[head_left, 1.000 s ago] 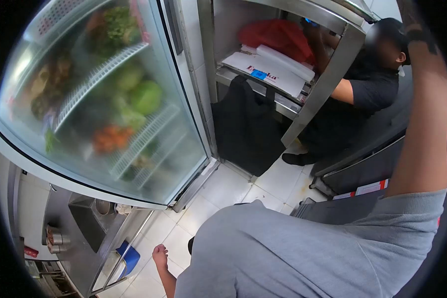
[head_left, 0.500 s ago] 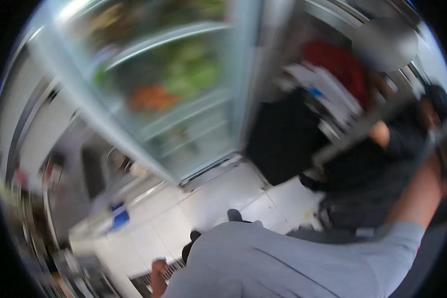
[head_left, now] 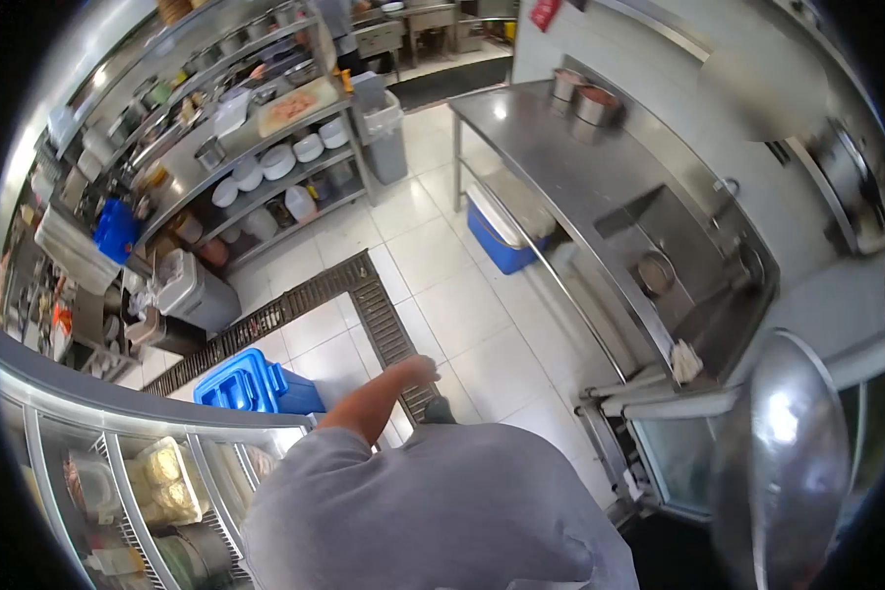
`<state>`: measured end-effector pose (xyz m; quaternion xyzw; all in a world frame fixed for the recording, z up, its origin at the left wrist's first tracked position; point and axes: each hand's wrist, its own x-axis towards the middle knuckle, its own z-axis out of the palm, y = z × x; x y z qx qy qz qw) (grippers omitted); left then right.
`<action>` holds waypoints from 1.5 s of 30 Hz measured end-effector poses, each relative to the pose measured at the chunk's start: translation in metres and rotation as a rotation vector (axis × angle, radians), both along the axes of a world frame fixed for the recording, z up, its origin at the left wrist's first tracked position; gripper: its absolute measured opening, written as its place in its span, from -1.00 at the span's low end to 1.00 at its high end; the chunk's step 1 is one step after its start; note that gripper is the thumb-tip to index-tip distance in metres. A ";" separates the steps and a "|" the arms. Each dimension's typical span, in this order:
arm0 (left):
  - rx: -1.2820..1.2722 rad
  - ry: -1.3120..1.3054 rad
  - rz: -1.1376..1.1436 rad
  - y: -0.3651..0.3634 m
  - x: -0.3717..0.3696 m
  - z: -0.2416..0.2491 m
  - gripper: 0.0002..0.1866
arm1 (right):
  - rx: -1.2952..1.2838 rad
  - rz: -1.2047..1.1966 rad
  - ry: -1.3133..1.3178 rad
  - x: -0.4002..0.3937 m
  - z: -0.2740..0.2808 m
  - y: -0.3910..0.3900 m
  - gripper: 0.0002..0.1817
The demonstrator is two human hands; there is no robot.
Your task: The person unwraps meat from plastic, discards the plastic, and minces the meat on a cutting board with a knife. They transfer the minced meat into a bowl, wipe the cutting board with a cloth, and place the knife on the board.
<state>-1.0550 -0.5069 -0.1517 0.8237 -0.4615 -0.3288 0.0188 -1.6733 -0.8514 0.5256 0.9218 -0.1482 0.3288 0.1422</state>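
My left hand (head_left: pixel 423 371) is out in front of my body above the tiled floor, its fingers curled in, with nothing showing in it. Its nearest neighbours are the floor drain grate (head_left: pixel 388 320) and a blue lidded bin (head_left: pixel 256 382). At my right side, close to the camera, a large shiny metal bowl (head_left: pixel 782 462) is tilted up on its side. My right hand and forearm are out of sight.
A steel table with a sink (head_left: pixel 551 147) runs along the right, with metal pots (head_left: pixel 595 106) on top and a blue cooler (head_left: pixel 501 231) below. Shelves with white bowls (head_left: pixel 277 162) stand back left. Refrigerator shelves (head_left: pixel 118 472) holding food containers are close at left.
My view has swung from the glass-front refrigerator to the sink table and aisle. My left hand has come forward; my raised right arm has left view. The metal bowl now shows clearly.
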 end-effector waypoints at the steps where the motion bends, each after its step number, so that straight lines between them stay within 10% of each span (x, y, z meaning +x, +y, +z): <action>1: 0.056 -0.024 -0.092 0.027 0.017 -0.013 -0.48 | 0.059 0.096 0.062 0.057 -0.019 -0.012 -0.78; 3: 0.110 -0.031 -0.152 0.083 0.040 -0.027 -0.49 | 0.187 0.276 0.155 0.163 -0.060 -0.023 -0.67; 8: -0.087 0.022 0.521 0.208 0.082 -0.006 -0.53 | 0.648 0.433 0.095 0.412 -0.134 -0.007 -0.60; 15: 0.088 0.032 1.181 0.321 0.081 -0.038 -0.43 | 0.417 0.800 0.228 0.747 -0.217 0.031 -0.66; 18: 0.248 0.027 0.835 0.367 0.034 -0.092 -0.51 | 0.430 0.965 0.379 0.883 -0.253 0.067 -0.69; 19: 0.208 -0.036 0.752 0.358 0.038 -0.037 -0.60 | 0.448 1.007 0.422 0.928 -0.266 0.080 -0.70; 21: 0.399 0.223 1.248 0.337 0.016 -0.015 -0.42 | 0.468 1.125 0.447 1.021 -0.297 0.111 -0.70; 23: 0.187 0.098 1.019 0.349 -0.007 -0.030 -0.47 | 0.582 1.194 0.499 1.104 -0.317 0.164 -0.70; 24: 0.131 0.115 1.300 0.343 -0.008 -0.023 -0.52 | 0.603 1.268 0.490 1.143 -0.325 0.194 -0.71; 25: -0.008 0.445 2.041 0.323 0.003 0.009 -0.52 | 0.623 1.339 0.486 1.180 -0.335 0.227 -0.72; 32: -0.174 0.517 2.324 0.291 0.082 0.044 -0.69 | 0.602 1.653 0.303 1.389 -0.390 0.494 -0.70; 34: -0.168 0.045 1.739 0.313 0.086 0.000 -0.69 | 0.559 1.611 0.298 1.435 -0.400 0.559 -0.69; 36: -0.322 0.291 2.165 0.342 0.157 -0.007 -0.68 | 0.558 1.594 0.273 1.481 -0.410 0.620 -0.70; 38: 0.007 0.092 1.703 0.399 0.216 -0.070 -0.62 | 0.540 1.576 0.278 1.518 -0.418 0.663 -0.70; 39: -0.133 0.085 2.022 0.415 0.271 -0.058 -0.57 | 0.532 1.554 0.287 1.534 -0.420 0.682 -0.70; 45: -0.617 -0.237 1.968 0.537 0.628 -0.013 -0.65 | 0.499 1.495 0.330 1.594 -0.448 0.738 -0.72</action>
